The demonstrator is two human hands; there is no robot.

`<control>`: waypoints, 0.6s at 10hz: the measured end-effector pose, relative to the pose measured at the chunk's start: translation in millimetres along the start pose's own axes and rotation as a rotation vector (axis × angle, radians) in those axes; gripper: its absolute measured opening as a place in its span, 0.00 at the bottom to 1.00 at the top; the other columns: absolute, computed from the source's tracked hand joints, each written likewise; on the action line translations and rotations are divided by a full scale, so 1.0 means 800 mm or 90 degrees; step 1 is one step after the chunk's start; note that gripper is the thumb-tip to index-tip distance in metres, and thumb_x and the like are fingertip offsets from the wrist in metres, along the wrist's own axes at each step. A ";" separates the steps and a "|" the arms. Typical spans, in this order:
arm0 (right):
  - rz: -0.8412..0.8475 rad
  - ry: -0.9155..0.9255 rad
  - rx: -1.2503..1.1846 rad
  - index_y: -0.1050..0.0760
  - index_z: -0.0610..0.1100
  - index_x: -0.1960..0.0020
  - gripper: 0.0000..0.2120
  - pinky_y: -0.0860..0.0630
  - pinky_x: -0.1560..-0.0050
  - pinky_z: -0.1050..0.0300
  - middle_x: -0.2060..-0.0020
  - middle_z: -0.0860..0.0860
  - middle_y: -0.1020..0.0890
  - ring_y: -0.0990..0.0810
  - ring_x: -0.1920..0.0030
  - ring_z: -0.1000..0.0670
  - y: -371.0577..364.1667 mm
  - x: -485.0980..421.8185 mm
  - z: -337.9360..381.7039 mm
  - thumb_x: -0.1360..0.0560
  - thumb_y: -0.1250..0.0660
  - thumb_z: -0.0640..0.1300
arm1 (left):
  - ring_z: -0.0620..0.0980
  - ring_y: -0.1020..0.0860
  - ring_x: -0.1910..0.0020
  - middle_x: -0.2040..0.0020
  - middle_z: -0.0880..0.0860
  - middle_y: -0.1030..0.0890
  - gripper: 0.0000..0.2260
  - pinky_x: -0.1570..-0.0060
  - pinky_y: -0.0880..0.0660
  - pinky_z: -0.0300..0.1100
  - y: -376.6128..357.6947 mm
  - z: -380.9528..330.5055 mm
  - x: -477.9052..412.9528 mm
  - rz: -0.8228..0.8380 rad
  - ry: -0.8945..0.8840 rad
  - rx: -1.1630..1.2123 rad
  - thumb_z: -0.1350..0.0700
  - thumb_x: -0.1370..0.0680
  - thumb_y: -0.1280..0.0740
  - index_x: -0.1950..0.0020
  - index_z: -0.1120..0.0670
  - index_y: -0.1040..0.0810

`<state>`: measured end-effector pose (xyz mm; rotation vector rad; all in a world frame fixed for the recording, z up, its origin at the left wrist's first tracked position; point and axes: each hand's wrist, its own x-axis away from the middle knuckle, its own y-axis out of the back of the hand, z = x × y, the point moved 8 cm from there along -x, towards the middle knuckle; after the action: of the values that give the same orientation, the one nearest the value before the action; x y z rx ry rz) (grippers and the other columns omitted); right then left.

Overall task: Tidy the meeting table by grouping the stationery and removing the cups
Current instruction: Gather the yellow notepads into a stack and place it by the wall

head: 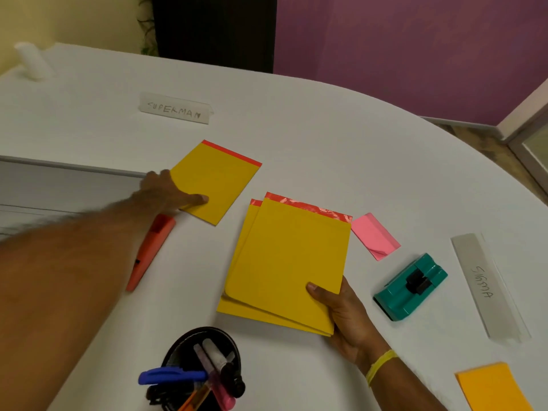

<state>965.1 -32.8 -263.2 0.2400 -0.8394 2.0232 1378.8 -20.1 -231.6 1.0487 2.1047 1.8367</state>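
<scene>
My left hand (166, 191) grips the near left corner of a single yellow notepad (218, 179) with a red top strip, lying on the white table (326, 129). My right hand (341, 310) holds the lower right corner of a stack of yellow notepads (284, 262), thumb on top. A white cup (31, 59) stands at the far left corner of the table. A black pen holder (204, 369) with several markers sits near me.
An orange marker (149, 252) lies under my left forearm. Pink sticky notes (375, 235), a teal hole punch (410, 287), an orange sticky pad (493, 387) and name cards "SUPERMAN" (175, 108) and "SIGMA" (486, 284) lie around.
</scene>
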 end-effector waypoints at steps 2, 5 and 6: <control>-0.006 -0.001 0.008 0.31 0.50 0.30 0.27 0.24 0.39 0.37 0.37 0.45 0.19 0.20 0.39 0.39 0.014 -0.003 -0.007 0.27 0.33 0.37 | 0.68 0.32 0.33 0.33 0.66 0.34 0.53 0.34 0.33 0.63 -0.002 0.002 -0.007 -0.039 0.025 -0.020 0.30 0.41 0.25 0.28 0.61 0.37; -0.022 -0.005 -0.011 0.32 0.48 0.29 0.28 0.27 0.36 0.33 0.36 0.43 0.20 0.21 0.38 0.37 0.017 -0.005 -0.012 0.28 0.33 0.36 | 0.67 0.30 0.35 0.34 0.67 0.30 0.35 0.37 0.30 0.61 -0.001 -0.002 -0.016 -0.053 0.017 0.116 0.46 0.30 0.23 0.32 0.64 0.32; -0.025 -0.004 -0.011 0.32 0.48 0.29 0.29 0.28 0.35 0.33 0.36 0.43 0.20 0.21 0.38 0.37 0.018 -0.006 -0.012 0.28 0.33 0.36 | 0.65 0.27 0.38 0.36 0.67 0.27 0.29 0.43 0.28 0.54 -0.006 0.011 -0.018 -0.055 0.019 0.147 0.49 0.28 0.24 0.35 0.64 0.29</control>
<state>958.0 -35.1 -279.3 0.2522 -0.8491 1.9786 1392.6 -21.4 -242.7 0.9635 2.3843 1.6092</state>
